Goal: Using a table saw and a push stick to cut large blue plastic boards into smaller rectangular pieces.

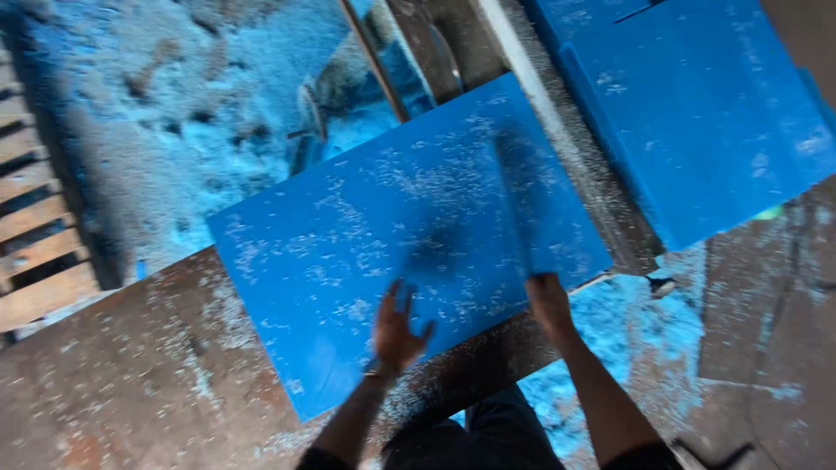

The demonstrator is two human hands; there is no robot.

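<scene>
Two bare hands are laid on a large flat blue rectangular panel (409,235) dusted with pale shavings, which lies tilted across a worn brown workbench (131,374). The left hand (396,331) is spread flat on the panel's near part, fingers splayed and closed on nothing. The right hand (550,305) is set at the panel's near right edge; whether its fingers are curled under that edge cannot be told through the blur.

A second blue panel (705,104) is seen at the upper right, apart from the first across a grey strip of the bench. Blue-tinted sawdust (157,113) is heaped on the floor beyond the bench, beside a slatted wooden pallet (35,235) at the left.

A slip is judged possible: loose shavings under the flat left palm could let the panel skate, and its far corner overhangs the bench edge, so it could tip or swing if weight shifts.

Much is smeared by motion. A dark smudge on the panel cannot be identified, the metal parts (322,104) past its far edge are unclear, and a small dark object (662,285) at the right corner is too small to make out.
</scene>
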